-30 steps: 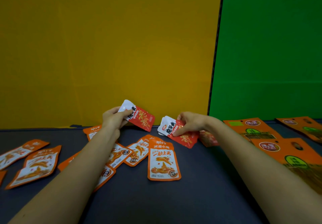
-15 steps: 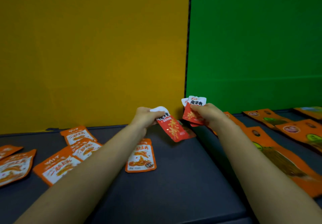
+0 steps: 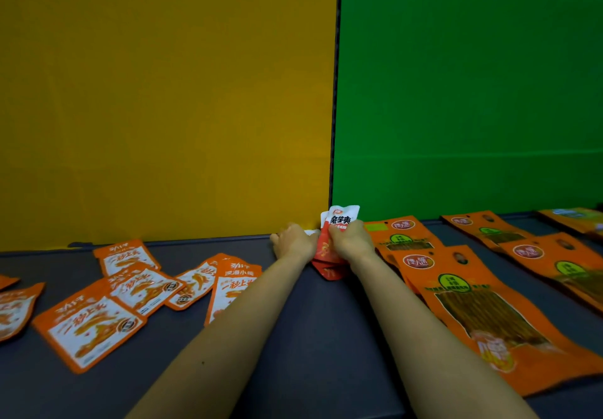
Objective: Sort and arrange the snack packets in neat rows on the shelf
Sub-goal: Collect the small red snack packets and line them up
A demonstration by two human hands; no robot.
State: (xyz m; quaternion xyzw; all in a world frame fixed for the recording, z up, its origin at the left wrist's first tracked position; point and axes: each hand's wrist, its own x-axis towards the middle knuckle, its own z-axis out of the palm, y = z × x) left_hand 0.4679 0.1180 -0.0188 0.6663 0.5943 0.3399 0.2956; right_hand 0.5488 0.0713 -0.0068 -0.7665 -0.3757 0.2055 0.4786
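Both hands meet at the back of the dark shelf, at the seam between the yellow and green panels. My right hand grips a small stack of red-and-white packets, held upright with the white tops up. My left hand presses another red-and-white packet against that stack; only a white corner and red edge show. Small orange-and-white packets lie scattered on the left. Long orange packets lie in rows on the right.
The yellow back panel and green back panel close off the rear of the shelf. More long orange packets run to the far right. Dark shelf surface shows between my forearms.
My two hands came together at the panel seam, joining the left hand's red packet to the stack in the right hand. The view shifted, so the scattered packets sit further left.
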